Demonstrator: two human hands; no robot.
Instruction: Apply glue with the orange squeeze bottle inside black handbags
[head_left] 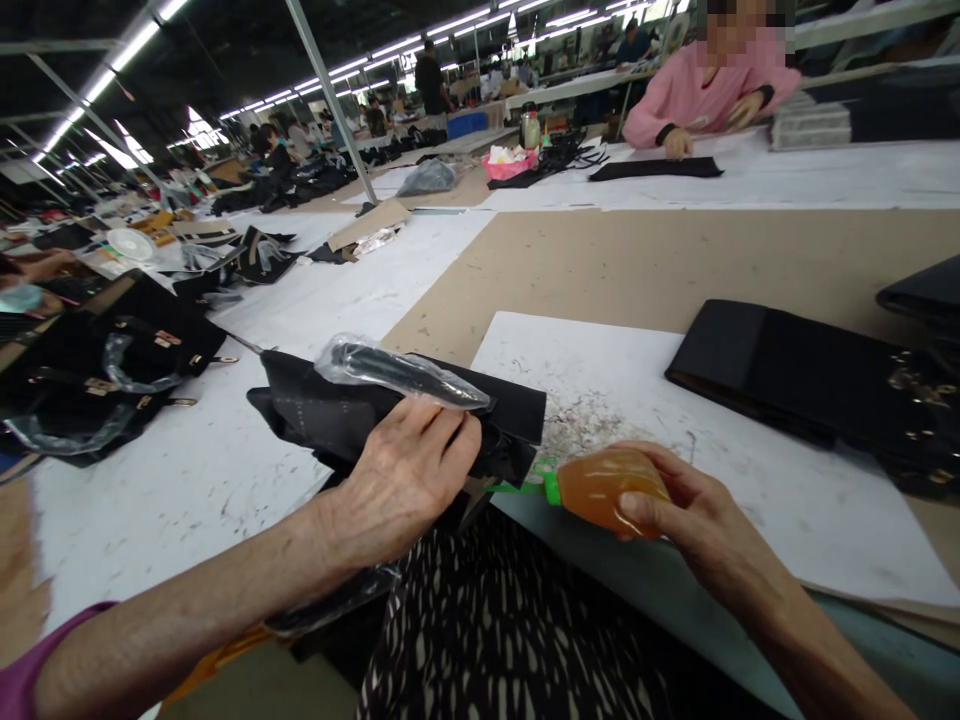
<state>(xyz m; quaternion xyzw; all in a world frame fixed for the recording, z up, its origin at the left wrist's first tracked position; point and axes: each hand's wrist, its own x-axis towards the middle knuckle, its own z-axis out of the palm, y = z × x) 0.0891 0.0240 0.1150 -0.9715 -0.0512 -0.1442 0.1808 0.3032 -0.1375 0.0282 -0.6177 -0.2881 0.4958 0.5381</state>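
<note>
Bag piece (304, 410) up at the near edge of the tabletop (645, 250), just above the lap, and look at what lies beyond it: a white sheet (577, 350) peppered with dark scraps. Let the piece dip onto that while it's wet and the bits could cling. Left hand (416, 455) has it, fingers curled tight over the near side; a loose pinch would let those overlapping flaps swing out of line. On top rides a handle (397, 370) in clear plastic, and slippery film could slide under those fingers. Over to the right hand (675, 495), wrapped around an amber bottle (611, 485): squeeze too hard and too much could run out, maybe down to the lap. Smallest now, the green nozzle (519, 489), aimed under the piece; I can't tell if it's touching. One jerk could smear the black surface.
</note>
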